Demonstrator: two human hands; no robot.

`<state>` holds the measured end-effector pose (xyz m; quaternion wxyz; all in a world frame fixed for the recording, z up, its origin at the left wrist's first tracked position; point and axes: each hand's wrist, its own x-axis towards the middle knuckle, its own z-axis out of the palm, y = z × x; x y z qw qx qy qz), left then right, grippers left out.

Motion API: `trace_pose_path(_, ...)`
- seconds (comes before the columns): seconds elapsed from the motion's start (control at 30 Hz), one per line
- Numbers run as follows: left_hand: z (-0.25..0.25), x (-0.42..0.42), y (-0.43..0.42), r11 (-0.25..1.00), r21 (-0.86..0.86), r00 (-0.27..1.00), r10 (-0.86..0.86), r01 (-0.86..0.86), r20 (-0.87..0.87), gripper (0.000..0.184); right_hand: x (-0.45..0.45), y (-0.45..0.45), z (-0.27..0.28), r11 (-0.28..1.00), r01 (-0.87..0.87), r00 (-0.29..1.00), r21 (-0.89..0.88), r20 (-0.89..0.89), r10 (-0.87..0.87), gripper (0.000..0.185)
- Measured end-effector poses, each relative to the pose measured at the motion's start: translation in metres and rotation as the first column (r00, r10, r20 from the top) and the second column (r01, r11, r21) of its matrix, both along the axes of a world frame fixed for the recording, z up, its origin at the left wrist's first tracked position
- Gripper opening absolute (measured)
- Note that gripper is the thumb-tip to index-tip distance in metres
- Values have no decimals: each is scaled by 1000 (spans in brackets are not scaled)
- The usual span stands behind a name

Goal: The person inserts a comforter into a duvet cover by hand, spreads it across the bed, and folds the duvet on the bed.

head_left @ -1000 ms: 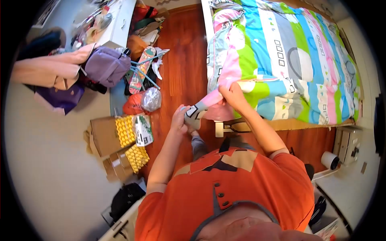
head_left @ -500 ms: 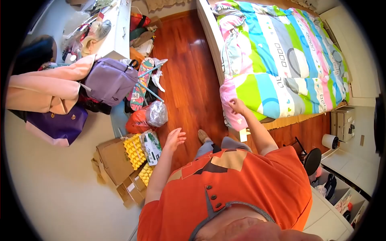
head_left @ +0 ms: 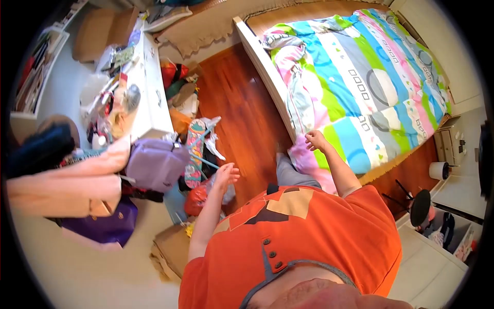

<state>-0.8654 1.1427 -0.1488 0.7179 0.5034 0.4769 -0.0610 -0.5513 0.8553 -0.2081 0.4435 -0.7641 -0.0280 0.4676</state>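
Observation:
A striped quilt [head_left: 355, 92] in green, blue, white, grey and pink covers the bed. My right hand [head_left: 316, 140] is over its near left corner, the fingers loosely curled; whether they touch the cloth I cannot tell. My left hand [head_left: 226, 176] hangs over the left side of the floor with the fingers apart and nothing in it. It is nearest to the red plastic bag [head_left: 195, 201] and the blue rods of a rack. The quilt's pink edge hangs over the bed's corner beside my right forearm.
A white bed rail [head_left: 265, 74] borders the wooden floor [head_left: 231, 103]. On the left are a purple backpack [head_left: 157, 164], a skateboard [head_left: 194, 154], a cluttered white desk [head_left: 157, 98] and a cardboard box [head_left: 172, 247]. A black round stool [head_left: 420, 207] stands at the right.
The quilt corner held between both hands a second ago is released and lies over the bed's edge. The view has shifted toward the head of the floor strip, and my body stands closer to the bed's left side.

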Motion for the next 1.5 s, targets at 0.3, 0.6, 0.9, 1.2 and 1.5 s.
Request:
trace_pose_path(0.3, 20, 138, 130, 996, 82, 985, -27, 42, -172, 28, 123, 125, -17, 992, 97, 993, 75, 63, -102, 21)
trace_pose_path(0.6, 2, 296, 230, 865, 92, 866, -477, 493, -150, 32, 156, 141, -23, 970, 218, 974, -103, 79, -211, 22)
trace_pose_path(0.9, -2, 471, 322, 835, 114, 840, -520, 539, -155, 31, 127, 137, 3, 746, 658, 748, -102, -23, -664, 26)
trace_pose_path(1.2, 9, 601, 292, 703, 244, 744, -634, 668, -210, 37, 177, 152, -66, 765, 610, 772, -207, 372, -515, 27)
trace_pose_path(1.5, -57, 716, 291, 628, 230, 669, -693, 744, -270, 46, 226, 197, -34, 784, 411, 898, -465, 357, -259, 38)
